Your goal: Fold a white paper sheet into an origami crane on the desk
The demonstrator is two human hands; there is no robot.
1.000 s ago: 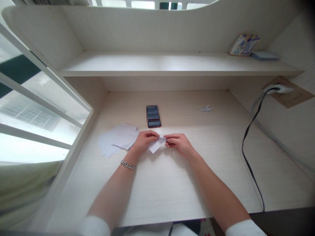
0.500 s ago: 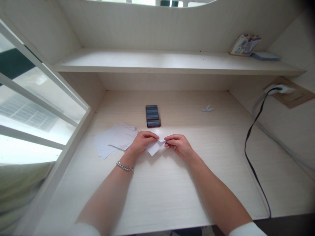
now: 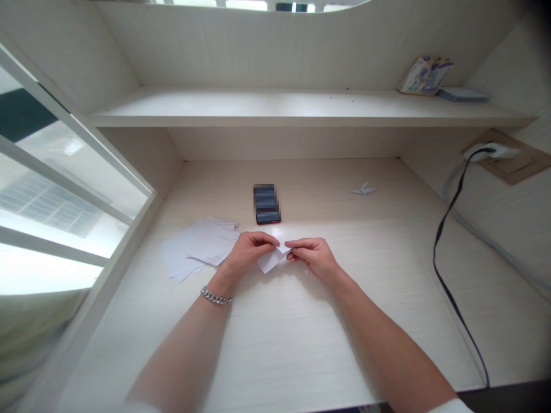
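Between both hands is a small folded piece of white paper (image 3: 270,262), one corner pointing down toward me. My left hand (image 3: 253,248) pinches its left side, thumb and fingers closed on it. On the other side, my right hand (image 3: 313,253) grips the paper's right edge between thumb and fingertips. Loose white sheets (image 3: 202,244) lie spread just left of my left hand. A dark phone (image 3: 267,204) rests flat beyond the hands. Farther right on the desk sits a small folded paper bird (image 3: 364,190).
A shelf (image 3: 241,104) spans the back above the desk, with a small patterned box (image 3: 426,76) and a flat blue-grey item (image 3: 462,94) at its right end. From the wall socket (image 3: 512,156) a black cord (image 3: 438,246) runs down to the desk's front right edge. Window bars (image 3: 55,180) border the left.
The paper's upper flap has shifted slightly between my fingertips, and my right fingers sit a little closer to the left. Both hands keep their hold. The view has tilted slightly.
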